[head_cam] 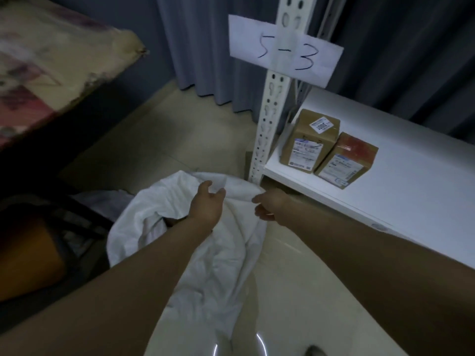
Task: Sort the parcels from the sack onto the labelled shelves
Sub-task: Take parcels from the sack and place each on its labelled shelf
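A white cloth sack (195, 247) lies crumpled on the floor in front of me. My left hand (207, 204) hovers over its upper edge with fingers loosely spread and holds nothing. My right hand (270, 205) pinches a fold of the sack's rim beside the shelf post. On the white shelf (401, 201) to the right stand two brown cardboard parcels with shipping labels, one taller (309, 140) and one with red tape on top (345, 160). A paper label reading "5-3" (285, 51) is taped to the post. No parcel shows inside the sack.
The perforated white shelf post (270, 119) rises just beyond the sack. Grey curtains (205, 47) hang behind. A bed with a patterned cover (46, 68) fills the upper left. An orange and dark object (33, 253) sits at the left on the pale floor.
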